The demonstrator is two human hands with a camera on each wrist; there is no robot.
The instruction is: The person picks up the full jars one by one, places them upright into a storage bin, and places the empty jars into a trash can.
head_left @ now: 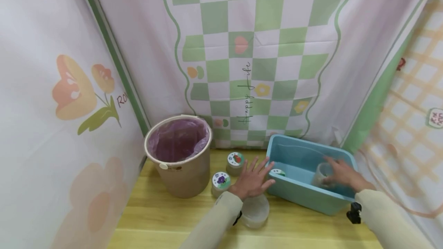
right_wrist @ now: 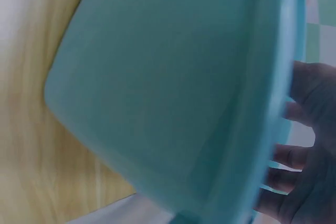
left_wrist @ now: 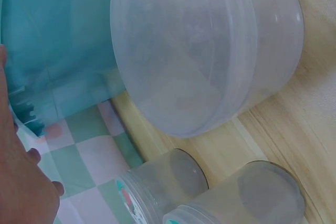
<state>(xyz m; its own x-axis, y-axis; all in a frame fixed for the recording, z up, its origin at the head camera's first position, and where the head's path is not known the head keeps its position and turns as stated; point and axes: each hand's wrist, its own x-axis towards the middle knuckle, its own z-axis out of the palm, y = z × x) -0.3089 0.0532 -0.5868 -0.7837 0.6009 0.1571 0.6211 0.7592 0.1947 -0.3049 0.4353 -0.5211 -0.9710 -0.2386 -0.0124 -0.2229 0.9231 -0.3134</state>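
Right hand (head_left: 345, 173) is gripping a clear jar (head_left: 319, 175) inside the blue bin (head_left: 301, 194), seemingly mid-transfer (left hand (head_left: 252, 181) is spreading, holding nothing); next probably calls for steady control.

"Where is low passage blocked?"
"On the left, by the bin (head_left: 185, 181) and two lidded jars (head_left: 221, 181); beside the left sleeve (head_left: 214, 222), by the round container (head_left: 256, 214)."
"And the blue basin (head_left: 294, 195)?"
"It can be entered from above at mid-length. Its right end is occupied by the right hand (head_left: 344, 174) and a clear jar (head_left: 320, 174); behind, reach is limited by the curtain (head_left: 242, 87)."
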